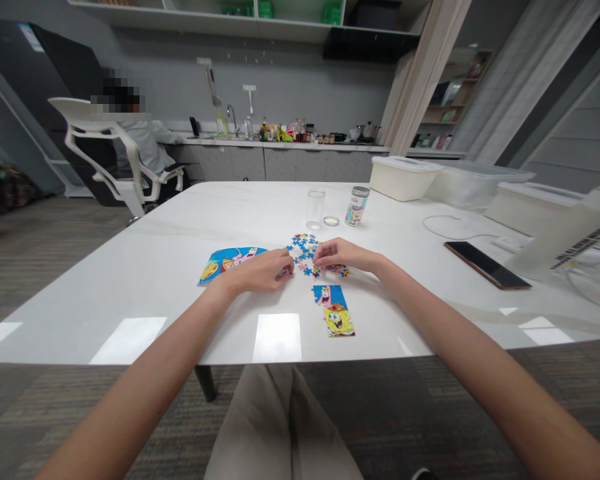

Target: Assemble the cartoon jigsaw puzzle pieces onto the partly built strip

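A heap of loose jigsaw pieces (304, 248), mostly blue with some yellow and pink, lies on the white table between my hands. My left hand (270, 270) rests at the heap's left edge with its fingers curled in. Over the right side of the heap, my right hand (343, 255) has thumb and fingers drawn together in a pinch. Whatever either hand grips is too small or hidden to name. Nearer to me lies a joined strip of puzzle (337, 313) with a yellow and a pink cartoon figure. A blue picture sheet (225, 261) is partly covered by my left hand.
Behind the heap stand a clear jar (315, 210), its loose lid (331, 221) and a lidded cartoon-printed can (356, 207). A phone (486, 265), a white cable and several plastic boxes (403, 179) occupy the right side. A person sits on a white chair (125, 143) at back left.
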Demonstrator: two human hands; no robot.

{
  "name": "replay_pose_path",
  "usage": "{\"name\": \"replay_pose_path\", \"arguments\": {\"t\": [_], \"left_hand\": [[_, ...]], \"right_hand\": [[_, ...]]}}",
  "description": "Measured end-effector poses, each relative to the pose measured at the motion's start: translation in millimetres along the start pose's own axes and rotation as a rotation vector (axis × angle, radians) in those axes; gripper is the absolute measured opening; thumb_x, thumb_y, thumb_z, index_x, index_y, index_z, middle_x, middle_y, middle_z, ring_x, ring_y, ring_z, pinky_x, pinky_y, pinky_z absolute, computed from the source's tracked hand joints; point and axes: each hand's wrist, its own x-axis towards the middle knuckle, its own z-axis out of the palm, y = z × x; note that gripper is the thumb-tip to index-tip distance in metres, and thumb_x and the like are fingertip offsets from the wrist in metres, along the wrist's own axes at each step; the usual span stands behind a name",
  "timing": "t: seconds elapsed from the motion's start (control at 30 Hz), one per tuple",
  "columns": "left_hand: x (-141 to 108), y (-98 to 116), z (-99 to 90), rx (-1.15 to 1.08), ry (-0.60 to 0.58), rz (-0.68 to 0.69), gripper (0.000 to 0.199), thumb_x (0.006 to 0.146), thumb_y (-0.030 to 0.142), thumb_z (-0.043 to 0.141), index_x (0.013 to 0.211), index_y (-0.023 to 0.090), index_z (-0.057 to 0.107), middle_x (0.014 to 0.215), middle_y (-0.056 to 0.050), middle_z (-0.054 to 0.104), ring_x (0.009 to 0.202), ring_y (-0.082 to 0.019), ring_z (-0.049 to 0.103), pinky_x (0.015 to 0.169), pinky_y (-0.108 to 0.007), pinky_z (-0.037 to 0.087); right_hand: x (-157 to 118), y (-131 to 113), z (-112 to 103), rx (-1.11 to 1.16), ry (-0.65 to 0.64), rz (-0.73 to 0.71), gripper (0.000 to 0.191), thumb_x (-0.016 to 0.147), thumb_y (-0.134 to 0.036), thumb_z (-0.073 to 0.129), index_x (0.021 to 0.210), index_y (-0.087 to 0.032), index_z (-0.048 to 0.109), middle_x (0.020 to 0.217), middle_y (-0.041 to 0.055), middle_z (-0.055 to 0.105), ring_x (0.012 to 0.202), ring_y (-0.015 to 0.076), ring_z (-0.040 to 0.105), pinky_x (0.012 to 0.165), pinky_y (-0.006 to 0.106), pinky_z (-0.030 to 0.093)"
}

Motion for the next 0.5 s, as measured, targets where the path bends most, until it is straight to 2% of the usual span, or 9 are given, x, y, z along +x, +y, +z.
{"name": "replay_pose_path", "arguments": {"t": [0.13,0.27,0.4,0.5], "left_hand": [[-1.0,0.5,-0.8,0.002,0.005,-0.015,0.007,0.085,0.021,0.046,0.090,0.020,0.051,0.095,-0.007,0.059,0.083,-0.019,0.057,0.077,-0.030,0.044],[0.3,0.3,-0.3,0.024,0.013,-0.035,0.007,0.088,0.026,0.045,0.088,0.020,0.048,0.090,-0.006,0.057,0.077,-0.019,0.054,0.070,-0.031,0.042],[3.7,-0.4,1.1,0.045,0.013,-0.045,0.009,0.090,0.028,0.044,0.089,0.020,0.048,0.090,-0.006,0.057,0.078,-0.019,0.054,0.071,-0.031,0.042],[5.0,-1.0,2.2,0.064,0.009,-0.045,0.011,0.091,0.027,0.042,0.092,0.019,0.050,0.093,-0.007,0.058,0.081,-0.019,0.054,0.074,-0.032,0.042]], "right_hand": [[1.0,4.2,-2.0,-0.016,-0.049,-0.014,0.014,0.072,-0.026,0.074,0.080,-0.015,0.070,0.082,0.0031,0.071,0.073,0.0114,0.063,0.068,0.024,0.047],[2.6,8.3,-3.6,0.002,-0.060,-0.013,0.016,0.071,-0.024,0.075,0.082,-0.015,0.069,0.080,0.0025,0.070,0.072,0.0114,0.062,0.068,0.025,0.047],[3.2,8.7,-4.2,0.009,-0.080,-0.043,0.015,0.073,-0.023,0.072,0.086,-0.016,0.069,0.082,0.0016,0.068,0.072,0.0107,0.060,0.068,0.024,0.046],[3.2,8.1,-6.3,-0.078,-0.084,-0.088,0.017,0.074,-0.020,0.070,0.090,-0.016,0.069,0.086,0.0018,0.067,0.075,0.0112,0.058,0.069,0.025,0.045]]}}
